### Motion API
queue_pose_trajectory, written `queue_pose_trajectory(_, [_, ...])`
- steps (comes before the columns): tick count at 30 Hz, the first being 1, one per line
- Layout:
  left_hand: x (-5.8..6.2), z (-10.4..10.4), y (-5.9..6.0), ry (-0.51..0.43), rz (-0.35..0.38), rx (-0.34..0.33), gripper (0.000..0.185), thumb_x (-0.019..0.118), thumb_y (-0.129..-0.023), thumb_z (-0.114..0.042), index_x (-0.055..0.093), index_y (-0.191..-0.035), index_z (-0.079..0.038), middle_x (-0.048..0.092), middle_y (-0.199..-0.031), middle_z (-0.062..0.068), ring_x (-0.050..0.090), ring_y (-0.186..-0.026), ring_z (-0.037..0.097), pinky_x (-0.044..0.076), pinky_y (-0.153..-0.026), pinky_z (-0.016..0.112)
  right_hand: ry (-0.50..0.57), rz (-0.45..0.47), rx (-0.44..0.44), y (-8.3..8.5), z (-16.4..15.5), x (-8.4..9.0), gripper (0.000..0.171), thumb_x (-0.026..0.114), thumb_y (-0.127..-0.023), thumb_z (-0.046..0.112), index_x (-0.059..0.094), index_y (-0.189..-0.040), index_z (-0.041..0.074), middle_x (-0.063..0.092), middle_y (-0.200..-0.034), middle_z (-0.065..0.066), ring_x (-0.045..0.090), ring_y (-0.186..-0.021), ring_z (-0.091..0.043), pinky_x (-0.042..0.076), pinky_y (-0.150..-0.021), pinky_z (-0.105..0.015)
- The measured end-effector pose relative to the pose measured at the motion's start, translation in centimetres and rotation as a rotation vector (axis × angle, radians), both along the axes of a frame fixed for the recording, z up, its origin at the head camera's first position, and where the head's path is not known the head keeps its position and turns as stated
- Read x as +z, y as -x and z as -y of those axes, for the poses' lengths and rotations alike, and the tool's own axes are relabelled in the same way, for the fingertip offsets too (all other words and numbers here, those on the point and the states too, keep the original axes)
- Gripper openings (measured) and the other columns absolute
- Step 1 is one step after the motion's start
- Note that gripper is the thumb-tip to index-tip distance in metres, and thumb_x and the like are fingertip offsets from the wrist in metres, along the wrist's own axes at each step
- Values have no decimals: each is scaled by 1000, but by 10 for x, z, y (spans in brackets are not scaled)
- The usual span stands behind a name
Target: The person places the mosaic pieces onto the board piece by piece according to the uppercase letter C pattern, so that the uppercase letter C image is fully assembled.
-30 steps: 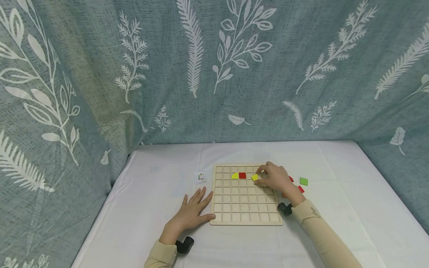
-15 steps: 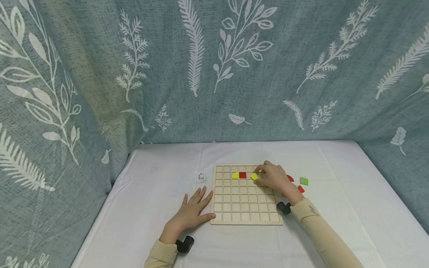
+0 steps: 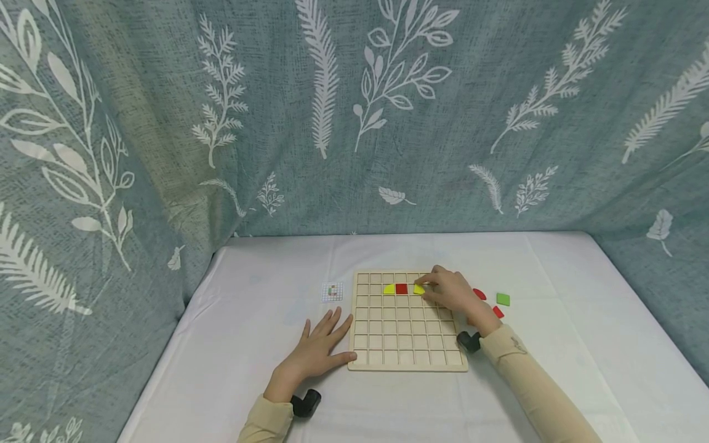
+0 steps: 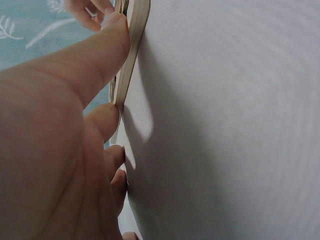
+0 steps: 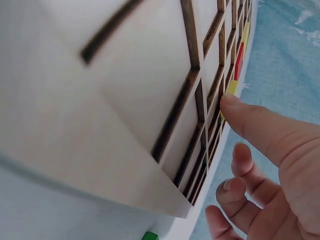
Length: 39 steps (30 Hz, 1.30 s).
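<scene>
**Right hand at a yellow piece in the board's upper row**

In the head view, the wooden grid board (image 3: 407, 321) lies in the lower middle of the frame on the white bench (image 3: 554, 344). The right hand (image 3: 451, 292) rests over the upper right part of the board. Its thumb and fingers are curled toward the yellow piece (image 3: 418, 289), which sits at the hand's left side, in the second row from the top, just right of the red square (image 3: 401, 288). Another yellow piece (image 3: 389, 289) lies left of the red one. In the right wrist view the thumb tip presses on the yellow piece (image 5: 231, 88) (the other fingers are curled and hold nothing).

The left hand (image 3: 317, 354) lies flat at lower left, fingers spread on the bench, thumb against the board's edge (image 4: 131, 55).

To the right of the board lie loose pieces: a green square (image 3: 503, 299) and two red ones (image 3: 479, 295). A small pattern card (image 3: 332, 292) lies left of the board.
</scene>
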<state>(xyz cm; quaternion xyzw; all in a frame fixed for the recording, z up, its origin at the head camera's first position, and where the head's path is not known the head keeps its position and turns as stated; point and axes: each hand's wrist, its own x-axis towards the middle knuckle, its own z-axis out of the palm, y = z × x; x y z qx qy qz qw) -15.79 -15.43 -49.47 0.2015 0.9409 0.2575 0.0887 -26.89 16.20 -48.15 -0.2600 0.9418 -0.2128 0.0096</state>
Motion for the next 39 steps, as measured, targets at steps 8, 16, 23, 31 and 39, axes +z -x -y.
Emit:
queue_pose_trajectory(8, [2, -3, 1, 67, 47, 25, 74, 58, -85, -51, 32, -145, -17, 19, -154, 12, 11, -142, 32, 1, -110, 62, 51, -14, 30, 3, -2, -2, 25, 69, -84, 17, 69, -108, 11, 54, -83, -1, 49, -67, -13, 41, -60, -27])
queue_pose_trajectory(16, [2, -2, 3, 65, 43, 22, 73, 57, -86, -51, 31, -146, -17, 18, -154, 12, 11, -142, 32, 0, -110, 62, 68, -1, 48, 5, 0, -2, 24, 68, -85, 18, 69, -107, 12, 56, -85, -1, 51, -68, -13, 43, -60, -26])
queue_pose_trajectory(23, [2, -3, 2, 61, 41, 23, 74, 57, -86, -51, 31, -146, -17, 18, -154, 12, 12, -142, 32, 1, -110, 62, 77, 28, 67, 5, 2, -2, 25, 67, -86, 18, 69, -109, 10, 57, -86, -3, 42, -63, -9, 37, -56, -23])
queue_pose_trajectory(31, [3, -4, 2, 52, 40, 20, 74, 58, -85, -50, 32, -145, -15, 19, -153, 14, 13, -142, 33, 1, -110, 63, 88, 35, 52, 3, 1, -1, 24, 67, -86, 18, 69, -109, 10, 56, -85, -2, 46, -65, -11, 40, -58, -25])
queue_pose_trajectory(39, [2, -2, 2, 48, 20, 10, 74, 58, -85, -50, 33, -145, -14, 20, -153, 16, 14, -141, 36, 2, -109, 65, 131, 60, 16, -2, -1, -1, 26, 66, -86, 20, 68, -111, 13, 56, -86, -1, 46, -67, -10, 39, -58, -25])
